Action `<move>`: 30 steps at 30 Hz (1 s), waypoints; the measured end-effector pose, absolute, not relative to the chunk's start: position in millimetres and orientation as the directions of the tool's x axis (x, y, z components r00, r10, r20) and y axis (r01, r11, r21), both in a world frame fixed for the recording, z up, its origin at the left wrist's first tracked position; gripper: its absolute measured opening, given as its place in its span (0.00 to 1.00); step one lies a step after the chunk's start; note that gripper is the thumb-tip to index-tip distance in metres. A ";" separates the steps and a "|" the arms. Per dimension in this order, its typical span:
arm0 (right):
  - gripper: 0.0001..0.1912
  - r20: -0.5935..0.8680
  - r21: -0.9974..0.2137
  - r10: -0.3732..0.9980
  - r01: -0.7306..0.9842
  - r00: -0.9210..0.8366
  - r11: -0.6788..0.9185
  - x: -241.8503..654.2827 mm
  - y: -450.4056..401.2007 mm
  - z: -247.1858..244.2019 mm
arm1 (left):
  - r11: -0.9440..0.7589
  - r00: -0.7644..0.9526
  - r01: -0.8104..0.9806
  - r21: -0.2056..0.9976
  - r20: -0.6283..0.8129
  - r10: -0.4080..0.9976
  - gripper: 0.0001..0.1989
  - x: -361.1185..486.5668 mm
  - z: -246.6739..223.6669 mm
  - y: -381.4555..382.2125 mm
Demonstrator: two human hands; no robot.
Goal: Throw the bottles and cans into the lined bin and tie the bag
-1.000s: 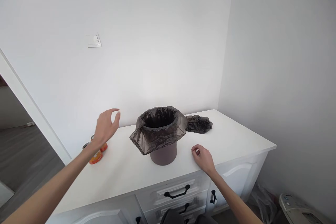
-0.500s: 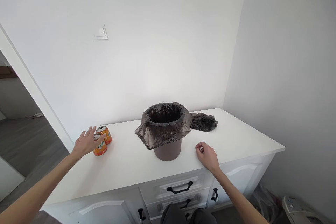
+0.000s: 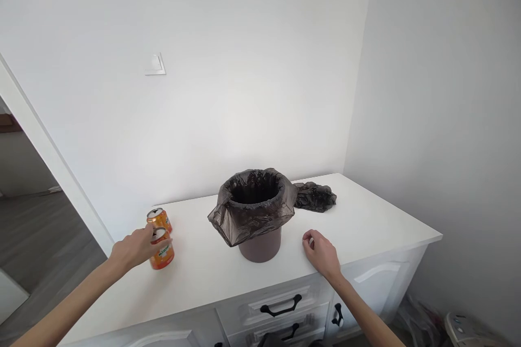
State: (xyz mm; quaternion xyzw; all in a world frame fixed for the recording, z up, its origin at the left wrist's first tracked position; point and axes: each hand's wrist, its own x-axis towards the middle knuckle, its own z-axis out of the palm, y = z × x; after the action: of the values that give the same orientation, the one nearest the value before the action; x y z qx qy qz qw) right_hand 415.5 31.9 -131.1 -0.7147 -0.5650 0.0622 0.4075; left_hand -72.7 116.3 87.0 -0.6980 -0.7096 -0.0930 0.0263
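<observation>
On the left of the white cabinet top, my left hand point(image 3: 136, 248) is closed around the upper part of the front orange can point(image 3: 163, 256). Behind it stands a second orange can point(image 3: 161, 219), upright. A brown bin point(image 3: 260, 246) stands near the middle, lined with a black plastic bag point(image 3: 254, 222) folded over its rim. My right hand point(image 3: 321, 252) rests on the surface to the right of the bin, fingers curled with thumb and forefinger together and nothing visible in them.
A crumpled black bag point(image 3: 315, 197) lies right of the bin by the wall. The cabinet front point(image 3: 240, 303) has black handles. A light switch point(image 3: 156, 64) is on the wall, and a doorway opens at the left.
My left hand has gone from spread fingers to a grip on the front can, which has shifted slightly nearer and right of the other can. My right hand has stayed in place.
</observation>
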 end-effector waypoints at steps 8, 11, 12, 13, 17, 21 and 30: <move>0.08 0.400 -0.651 0.854 0.759 0.332 0.010 414.9 33.7 -129.2 | -0.321 0.146 0.913 0.251 0.534 0.833 0.39 48.8 226.4 60.9; 0.08 0.398 -0.660 0.856 0.751 0.330 0.017 415.7 34.3 -128.2 | -0.498 0.324 0.844 0.197 0.553 0.768 0.38 93.0 226.3 59.8; 0.08 0.397 -0.662 0.857 0.749 0.328 0.020 416.0 34.3 -127.9 | -0.546 0.383 0.821 0.163 0.552 0.741 0.36 106.1 220.7 61.4; 0.08 0.396 -0.663 0.859 0.748 0.324 0.023 416.2 34.2 -127.5 | -0.585 0.437 0.801 0.129 0.543 0.717 0.35 118.1 214.0 63.9; 0.08 0.393 -0.668 0.862 0.743 0.319 0.030 416.6 33.4 -125.4 | -0.634 0.568 0.773 0.024 0.418 0.708 0.37 145.8 194.2 82.9; 0.08 0.402 -0.669 0.853 0.743 0.332 0.026 415.8 34.0 -124.9 | -0.496 0.439 0.868 0.038 0.409 0.800 0.38 120.7 189.8 122.9; 0.08 0.426 -0.617 0.836 0.787 0.345 -0.011 413.0 39.1 -126.2 | -0.005 0.003 1.000 0.006 0.352 0.936 0.36 -46.3 116.1 210.5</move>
State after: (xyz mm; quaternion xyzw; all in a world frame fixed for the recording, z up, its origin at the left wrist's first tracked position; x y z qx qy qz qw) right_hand 413.0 39.1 -126.2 -0.7102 -0.5713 0.0303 0.4101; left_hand -46.3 210.5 116.1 -0.6973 -0.6942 -0.1287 0.1239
